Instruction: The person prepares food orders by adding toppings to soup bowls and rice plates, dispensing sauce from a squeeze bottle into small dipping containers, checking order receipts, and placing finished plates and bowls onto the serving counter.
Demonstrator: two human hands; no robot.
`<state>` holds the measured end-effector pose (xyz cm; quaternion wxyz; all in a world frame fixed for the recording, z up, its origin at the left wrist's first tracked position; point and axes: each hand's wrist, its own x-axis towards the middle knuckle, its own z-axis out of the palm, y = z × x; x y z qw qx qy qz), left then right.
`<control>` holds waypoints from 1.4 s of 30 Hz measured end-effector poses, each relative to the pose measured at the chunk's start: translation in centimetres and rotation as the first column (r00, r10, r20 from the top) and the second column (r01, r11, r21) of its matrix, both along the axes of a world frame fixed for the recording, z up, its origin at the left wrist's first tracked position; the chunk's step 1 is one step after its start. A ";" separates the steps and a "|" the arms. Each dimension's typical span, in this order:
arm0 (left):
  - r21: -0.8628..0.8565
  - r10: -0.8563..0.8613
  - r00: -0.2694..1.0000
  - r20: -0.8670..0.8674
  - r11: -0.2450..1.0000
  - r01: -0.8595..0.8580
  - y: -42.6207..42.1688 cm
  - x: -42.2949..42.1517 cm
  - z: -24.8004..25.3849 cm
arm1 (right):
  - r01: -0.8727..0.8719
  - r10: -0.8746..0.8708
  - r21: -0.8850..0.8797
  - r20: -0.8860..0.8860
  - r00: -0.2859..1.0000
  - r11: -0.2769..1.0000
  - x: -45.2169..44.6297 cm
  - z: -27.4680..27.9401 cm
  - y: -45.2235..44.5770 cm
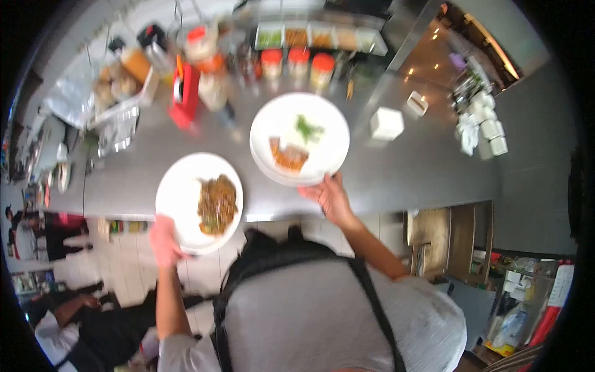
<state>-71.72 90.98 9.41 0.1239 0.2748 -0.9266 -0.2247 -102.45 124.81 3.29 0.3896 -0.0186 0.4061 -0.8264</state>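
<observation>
My left hand (pixel 165 240) is closed on the lower left rim of a white plate (pixel 176 198), which carries brown saucy food (pixel 217 204) on its right side. This plate is over the counter's front edge. Closed on the lower rim of a second round white dish (pixel 265 127) is my right hand (pixel 331 197); its thumb shows at the rim. In this dish lie orange-brown pieces (pixel 290 159) and a green garnish (pixel 308 129). The two dishes are apart. The fingers under both are partly hidden.
Red-lidded jars (pixel 298 63) and a tray of toppings (pixel 296 37) stand along the back of the steel counter (pixel 396 173). A red holder (pixel 185 99) is at left, a white box (pixel 387 123) at right. Another person (pixel 108 328) is at the lower left.
</observation>
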 end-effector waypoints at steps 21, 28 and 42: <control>-0.137 0.166 0.978 0.122 0.979 -0.149 -4.6 -10.2 1.8 | 0.142 -0.145 0.033 0.092 0.985 0.989 1.0 -1.7 7.4; -0.530 0.213 0.922 0.324 0.848 -0.009 -11.7 -11.7 10.5 | 0.106 -0.108 0.128 0.003 0.994 0.986 3.0 1.8 6.9; 0.072 0.066 0.983 -0.171 0.996 -0.054 -38.7 -23.8 3.4 | 0.546 -0.433 0.715 -0.364 0.824 0.438 7.5 -2.1 23.0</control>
